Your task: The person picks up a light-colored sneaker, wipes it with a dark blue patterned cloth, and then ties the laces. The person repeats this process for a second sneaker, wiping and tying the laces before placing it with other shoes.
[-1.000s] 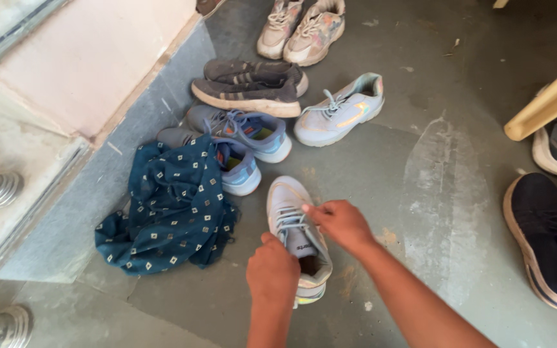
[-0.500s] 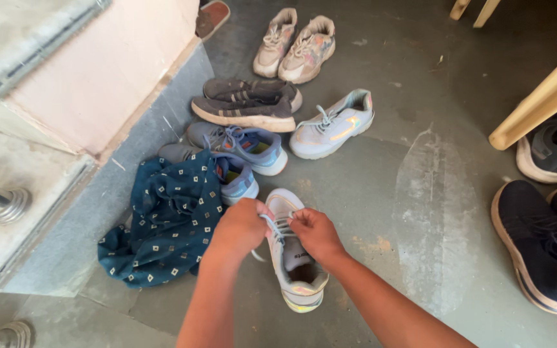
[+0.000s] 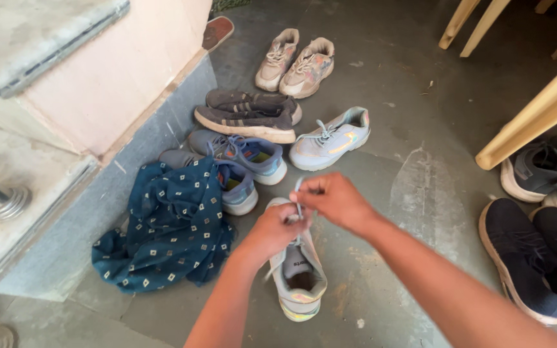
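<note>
While both hands work above it, the pale grey lace-up sneaker with an iridescent heel (image 3: pixel 298 277) stands on the grey stone floor (image 3: pixel 420 193), near its middle, toe pointing away. The left hand (image 3: pixel 272 231) has its fingers closed on a pale lace (image 3: pixel 298 205) just over the tongue; the right hand (image 3: pixel 335 200) pinches the same lace higher up, drawing it taut and upright.

Judging from this, a hard tug could slip the lace out of an eyelet or tip the light shoe onto its side, since nothing pins the sole down. The blue patterned cloth (image 3: pixel 172 225), heaped just beside the shoe toward the wall edge, could also catch under a moving wrist.

Counted: one matching pale grey sneaker (image 3: pixel 329 140) lies farther off; two blue-grey trainers (image 3: pixel 240 161) sit beside the cloth; two dark striped shoes (image 3: pixel 249 116) behind them; two beige sneakers (image 3: pixel 294 61) at the far edge; at least four dark shoes (image 3: pixel 536 258) along the right edge, partly cut off.
</note>
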